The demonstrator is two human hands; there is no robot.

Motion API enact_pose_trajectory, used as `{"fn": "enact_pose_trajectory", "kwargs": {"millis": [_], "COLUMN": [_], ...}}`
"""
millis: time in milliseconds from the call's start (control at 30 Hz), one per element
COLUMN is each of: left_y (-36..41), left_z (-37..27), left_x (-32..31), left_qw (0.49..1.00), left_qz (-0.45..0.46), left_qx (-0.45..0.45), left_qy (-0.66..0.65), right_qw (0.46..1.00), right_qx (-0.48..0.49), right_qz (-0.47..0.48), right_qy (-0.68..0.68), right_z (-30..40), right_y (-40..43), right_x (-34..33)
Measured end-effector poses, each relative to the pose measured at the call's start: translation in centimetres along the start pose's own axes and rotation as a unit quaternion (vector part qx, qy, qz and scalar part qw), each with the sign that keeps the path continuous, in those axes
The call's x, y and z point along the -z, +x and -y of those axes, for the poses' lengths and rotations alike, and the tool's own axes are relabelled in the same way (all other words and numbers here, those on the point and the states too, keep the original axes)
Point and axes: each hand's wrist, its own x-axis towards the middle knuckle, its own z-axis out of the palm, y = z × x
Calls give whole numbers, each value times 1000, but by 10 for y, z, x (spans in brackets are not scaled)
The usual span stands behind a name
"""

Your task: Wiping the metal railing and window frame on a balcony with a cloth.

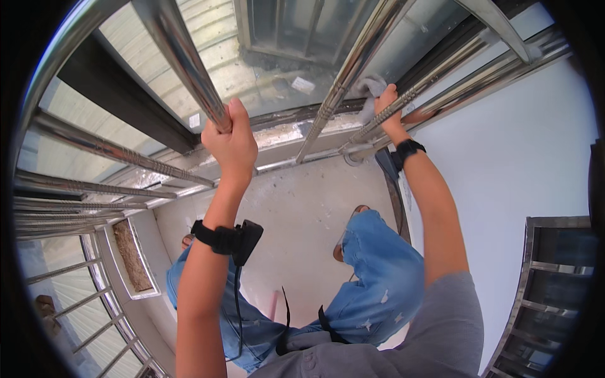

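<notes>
My left hand is wrapped around an upright of the shiny metal railing, thumb pointing up along the tube. On the right, my right hand reaches between the bars and holds a grey cloth against the window glass near its lower corner. Part of that hand is hidden by a ribbed metal bar. Below the glass runs a worn sill with flaking white patches.
A white wall rises on my right, with a barred window lower down. More metal bars cross at left, above a recess with a rough brown surface. A cable hangs from my left wrist strap. The floor is pale.
</notes>
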Motion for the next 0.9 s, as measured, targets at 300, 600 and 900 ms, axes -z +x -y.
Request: {"fn": "enact_pose_trajectory", "kwargs": {"millis": [300, 600, 900], "left_y": [5, -2, -10], "left_z": [8, 2, -5], "left_x": [-11, -18, -7], "left_qw": [999, 999, 998], "left_qz": [15, -1, 21], "left_qx": [-39, -21, -19], "left_qy": [-4, -25, -64], "right_qw": [910, 839, 719], "right_qx": [40, 218, -227], "right_qz": [306, 494, 366], "right_qy": [-276, 66, 545], "right_z": [-51, 31, 37], "right_y": [7, -22, -71], "right_x": [-55, -4, 67]}}
